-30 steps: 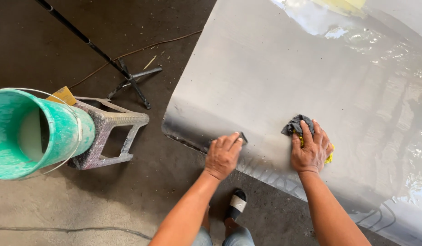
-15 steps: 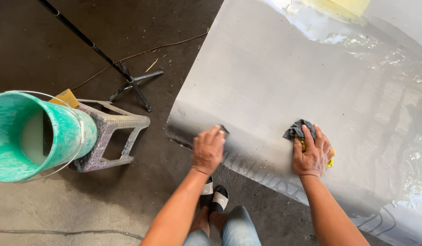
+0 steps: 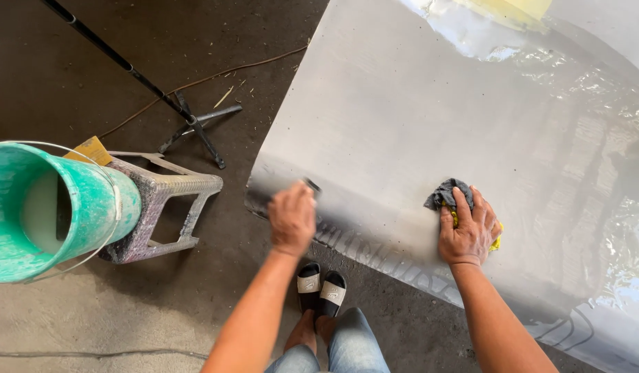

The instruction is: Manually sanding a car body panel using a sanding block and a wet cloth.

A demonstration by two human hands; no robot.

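Note:
A large shiny metal sheet [image 3: 430, 117] slopes away in front of me, its lower edge near my feet. My right hand [image 3: 468, 231] presses flat on a dark grey cloth [image 3: 445, 193] with a bit of yellow material [image 3: 497, 242] under the palm, against the sheet. My left hand [image 3: 292, 217] is blurred near the sheet's lower left corner, fingers curled around a small dark object [image 3: 311, 185] that I cannot make out.
A green bucket [image 3: 50, 207] rests on a grey plastic stool [image 3: 164, 207] at the left, with a yellow scrap [image 3: 91, 148] behind it. A black stand with spread legs [image 3: 188, 124] and a thin cable [image 3: 216, 79] lie on the concrete floor. My sandalled feet [image 3: 321, 287] stand below the sheet.
My left hand has slid leftward along the sheet's lower edge toward its corner. My right hand stays on the cloth. My feet have shifted left under me.

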